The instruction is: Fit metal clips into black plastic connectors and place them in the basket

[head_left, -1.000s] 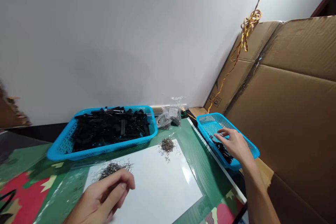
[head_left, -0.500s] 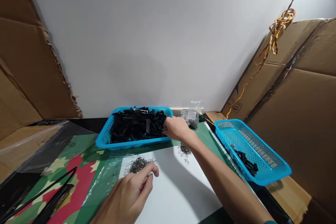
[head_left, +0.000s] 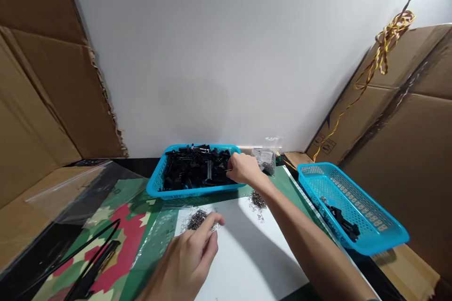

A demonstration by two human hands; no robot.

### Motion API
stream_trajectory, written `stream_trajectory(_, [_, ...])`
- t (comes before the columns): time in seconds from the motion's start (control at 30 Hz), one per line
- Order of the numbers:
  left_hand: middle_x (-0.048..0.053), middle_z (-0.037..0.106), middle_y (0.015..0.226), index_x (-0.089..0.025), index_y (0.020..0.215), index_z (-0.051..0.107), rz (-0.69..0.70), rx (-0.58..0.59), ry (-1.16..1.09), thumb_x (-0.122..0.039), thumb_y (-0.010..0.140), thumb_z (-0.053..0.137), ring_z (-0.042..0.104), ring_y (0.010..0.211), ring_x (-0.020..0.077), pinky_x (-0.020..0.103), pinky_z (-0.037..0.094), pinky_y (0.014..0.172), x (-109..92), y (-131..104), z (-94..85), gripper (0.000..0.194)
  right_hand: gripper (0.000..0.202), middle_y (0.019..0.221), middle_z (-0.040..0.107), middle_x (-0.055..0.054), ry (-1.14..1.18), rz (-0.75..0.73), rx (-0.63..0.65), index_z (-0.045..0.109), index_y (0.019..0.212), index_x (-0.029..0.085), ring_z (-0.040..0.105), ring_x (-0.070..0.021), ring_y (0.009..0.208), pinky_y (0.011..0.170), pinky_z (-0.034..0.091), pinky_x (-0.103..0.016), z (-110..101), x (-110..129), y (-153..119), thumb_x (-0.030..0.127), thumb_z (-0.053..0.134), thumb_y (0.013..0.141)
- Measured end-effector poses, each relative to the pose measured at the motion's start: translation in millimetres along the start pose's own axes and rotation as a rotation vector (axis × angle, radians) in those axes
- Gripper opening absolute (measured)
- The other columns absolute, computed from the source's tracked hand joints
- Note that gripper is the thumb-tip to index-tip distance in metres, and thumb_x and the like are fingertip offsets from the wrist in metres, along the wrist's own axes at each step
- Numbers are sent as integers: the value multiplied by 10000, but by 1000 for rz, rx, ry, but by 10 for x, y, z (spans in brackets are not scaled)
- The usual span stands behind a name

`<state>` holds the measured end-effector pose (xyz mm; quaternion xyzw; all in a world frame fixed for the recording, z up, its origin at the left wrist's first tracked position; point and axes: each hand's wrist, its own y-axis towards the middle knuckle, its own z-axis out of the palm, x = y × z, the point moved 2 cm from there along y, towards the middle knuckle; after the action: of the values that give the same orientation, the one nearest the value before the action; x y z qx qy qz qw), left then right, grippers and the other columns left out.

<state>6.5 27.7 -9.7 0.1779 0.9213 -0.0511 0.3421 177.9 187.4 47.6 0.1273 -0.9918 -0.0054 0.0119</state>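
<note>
My right hand (head_left: 244, 168) reaches over the right end of a blue plastic basket (head_left: 197, 193) heaped with small black plastic parts (head_left: 192, 167). Its fingers are closed at the edge of the heap, with a thin bright sliver beside the fingertips; what they grip is hidden. Above a white sheet (head_left: 243, 240) hovers my left hand (head_left: 192, 254), index finger bent forward and thumb apart from it, nothing visible between them. Just behind its index finger lies a pile of small metal pieces (head_left: 197, 219). A smaller metal pile (head_left: 258, 200) is under my right wrist.
A second blue basket (head_left: 383, 240) at the right holds several black parts (head_left: 342, 223). A clear bag (head_left: 265, 160) of metal pieces sits behind my right hand. Cardboard walls (head_left: 416, 150) flank the table, and yellow twisted wire (head_left: 391, 37) hangs at right. Black straps (head_left: 93, 263) lie front left.
The camera has turned slightly left, so everything appears shifted to the right. My right hand stays at the basket's right end, and my left hand keeps nearly the same pose over the sheet.
</note>
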Motion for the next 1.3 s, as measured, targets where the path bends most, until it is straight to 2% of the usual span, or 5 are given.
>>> stream_trajectory(0.27, [-64,432,619,-285,1137,637,-78,-286,-153,-597,1048,404,443,538,176,260,306,510,-21,14,-110,400,217,999,789,-116,17,-78,-203,750,947,167,723,-212,820,629,329,-317,-342,-79,-556,167,543,1008])
stream_trajectory(0.47, [-11,674,881,-292,1377,549,-130,-320,-301,-656,1034,468,627,666,189,271,509,636,-48,25,-118,507,186,1062,799,-31,100,-499,-152,749,1010,201,653,-138,708,580,233,-329,-107,-40,-1190,206,563,1022])
stream_trajectory(0.83, [29,699,1062,-296,1272,683,198,-96,-117,-340,1082,494,622,752,164,249,511,679,-144,6,-10,272,71,819,725,30,872,-346,-36,728,899,190,587,-104,669,654,406,-218,323,-287,-1430,148,689,857])
stream_trajectory(1.1, [50,647,1212,-299,1184,770,285,-211,-51,-284,1065,586,696,1010,186,252,565,809,-193,-5,-106,220,210,726,633,16,1262,-318,210,750,927,155,484,-104,622,561,351,-218,399,-310,-1442,321,639,992])
stream_trajectory(1.3, [17,768,947,-236,1157,694,3,-411,-253,-448,1056,610,710,768,172,248,568,659,-116,-9,-159,249,319,623,481,69,1087,-45,-230,667,901,198,405,-113,570,574,297,-254,492,-316,-1483,501,680,1000])
